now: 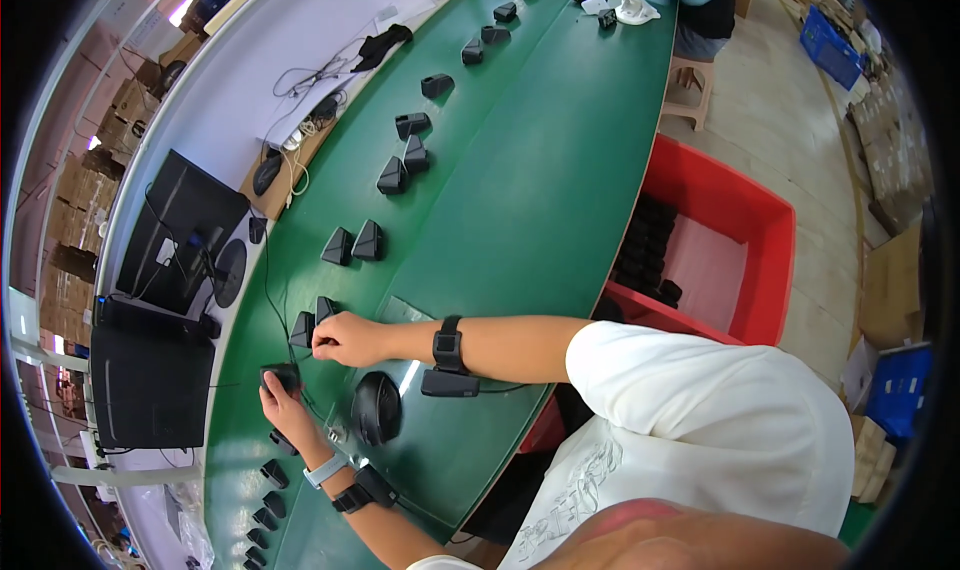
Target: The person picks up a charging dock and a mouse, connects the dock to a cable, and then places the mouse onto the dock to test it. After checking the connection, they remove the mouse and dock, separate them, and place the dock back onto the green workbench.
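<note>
My left hand [284, 412] grips a small black box-shaped device [283, 374] over the green table. Just to its right, my right hand [350, 340] has its fingers curled together in a pinch, and whatever lies between them is hidden. Beside those fingertips stand two black wedge-shaped devices [303, 329], partly covered by the hand. A thin black cable [268, 288] runs down the table toward the device in my left hand. Close to my left wrist lies a rounded, shiny black object [377, 408] whose kind I cannot make out.
Several black wedge-shaped devices [368, 240] line the green table [500, 180] at both ends. Monitors [155, 375] and a computer mouse [267, 172] sit along its left side. A red bin [770, 230] holding black pieces stands at the right. A person [700, 10] is at the far end.
</note>
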Demonstrator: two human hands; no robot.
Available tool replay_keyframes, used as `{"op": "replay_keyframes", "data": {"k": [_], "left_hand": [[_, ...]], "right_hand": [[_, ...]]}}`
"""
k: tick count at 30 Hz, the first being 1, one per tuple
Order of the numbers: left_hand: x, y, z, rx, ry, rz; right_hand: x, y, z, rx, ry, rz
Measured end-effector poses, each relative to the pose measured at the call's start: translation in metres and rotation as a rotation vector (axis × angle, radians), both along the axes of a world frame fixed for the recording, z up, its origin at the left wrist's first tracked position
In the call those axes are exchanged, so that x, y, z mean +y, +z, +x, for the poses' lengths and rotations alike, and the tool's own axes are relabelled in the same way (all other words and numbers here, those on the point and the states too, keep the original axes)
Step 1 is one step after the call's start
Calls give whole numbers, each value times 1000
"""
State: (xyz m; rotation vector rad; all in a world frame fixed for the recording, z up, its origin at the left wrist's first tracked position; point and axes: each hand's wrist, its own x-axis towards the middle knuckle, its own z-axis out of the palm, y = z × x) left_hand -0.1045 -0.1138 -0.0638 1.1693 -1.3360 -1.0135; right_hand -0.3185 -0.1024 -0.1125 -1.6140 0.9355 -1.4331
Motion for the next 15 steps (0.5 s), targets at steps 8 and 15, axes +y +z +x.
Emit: {"op": "replay_keyframes", "data": {"k": [8, 15], "left_hand": [[39, 6, -34, 448, -219, 31], [41, -10, -27, 489, -329, 52]], "right_hand": [[8, 8, -1, -41, -4, -116], [14, 16, -5, -147, 143, 10]]}}
